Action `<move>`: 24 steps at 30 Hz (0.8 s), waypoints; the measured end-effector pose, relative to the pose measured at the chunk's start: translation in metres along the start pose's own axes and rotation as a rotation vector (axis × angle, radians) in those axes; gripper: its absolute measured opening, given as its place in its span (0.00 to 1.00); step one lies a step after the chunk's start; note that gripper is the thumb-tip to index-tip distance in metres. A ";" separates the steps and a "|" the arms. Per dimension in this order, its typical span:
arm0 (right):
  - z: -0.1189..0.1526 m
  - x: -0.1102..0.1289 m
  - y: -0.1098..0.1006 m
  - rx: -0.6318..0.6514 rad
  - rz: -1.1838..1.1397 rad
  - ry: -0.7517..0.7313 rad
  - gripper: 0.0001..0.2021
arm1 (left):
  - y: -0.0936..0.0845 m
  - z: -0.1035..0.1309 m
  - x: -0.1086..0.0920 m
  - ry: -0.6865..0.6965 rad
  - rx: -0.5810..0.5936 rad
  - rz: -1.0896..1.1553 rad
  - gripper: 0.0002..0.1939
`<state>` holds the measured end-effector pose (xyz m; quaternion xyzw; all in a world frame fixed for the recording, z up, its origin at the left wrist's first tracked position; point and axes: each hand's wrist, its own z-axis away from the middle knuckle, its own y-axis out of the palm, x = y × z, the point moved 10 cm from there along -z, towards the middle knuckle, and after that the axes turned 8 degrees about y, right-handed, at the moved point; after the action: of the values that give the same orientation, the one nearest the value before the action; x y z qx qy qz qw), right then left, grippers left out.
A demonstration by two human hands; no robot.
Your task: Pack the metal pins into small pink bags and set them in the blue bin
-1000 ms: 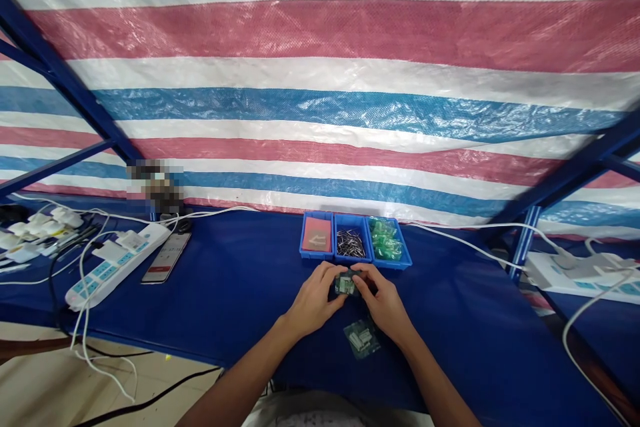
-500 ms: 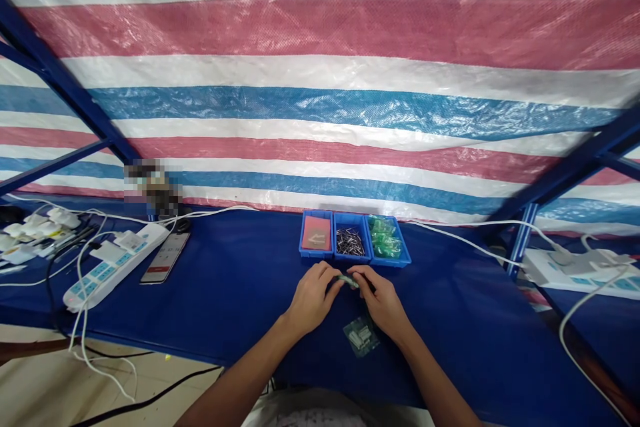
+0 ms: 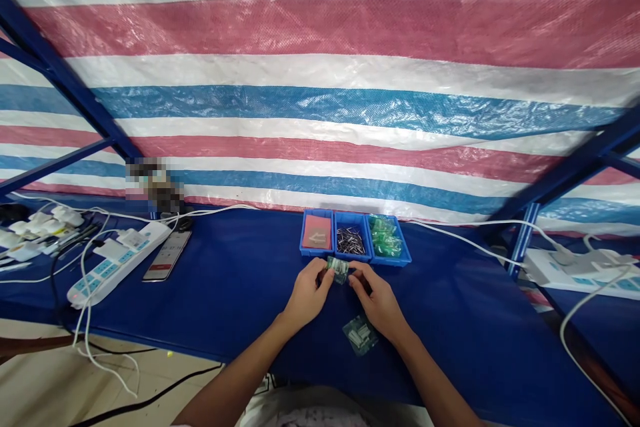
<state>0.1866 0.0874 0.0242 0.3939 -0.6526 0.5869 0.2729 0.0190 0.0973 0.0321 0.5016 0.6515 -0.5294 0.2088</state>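
Observation:
Between my two hands, just in front of the blue bins, is a small clear greenish plastic bag point(image 3: 339, 270) with pale pieces inside. My left hand point(image 3: 309, 290) pinches its left side between thumb and fingers. At its right edge are the fingertips of my right hand point(image 3: 377, 297), closed on the bag's corner. A second small plastic bag point(image 3: 360, 335) with several pale strip-like pieces lies on the blue table, below and left of my right wrist.
Three joined blue bins hold pink and tan flat pieces point(image 3: 317, 232), metal screws or pins point(image 3: 351, 241) and green plastic bags point(image 3: 385, 237). Leftward lie a phone point(image 3: 167, 256) and a power strip point(image 3: 117, 265) with cables. Another power strip point(image 3: 580, 270) sits at right.
The held bag has turned from nearly edge-on to showing its flat face and has shifted slightly left. My left hand moved a little left with it. The second bag stays put.

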 end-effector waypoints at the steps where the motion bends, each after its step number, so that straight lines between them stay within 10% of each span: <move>1: 0.000 0.001 0.000 -0.001 0.012 -0.005 0.15 | 0.000 0.000 0.002 -0.009 0.001 0.019 0.18; 24: 0.002 0.004 0.003 0.014 0.036 -0.011 0.16 | 0.004 -0.002 0.016 -0.049 -0.016 0.153 0.22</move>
<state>0.1823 0.0848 0.0256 0.3873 -0.6568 0.5942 0.2559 0.0160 0.1058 0.0181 0.5350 0.6103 -0.5188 0.2688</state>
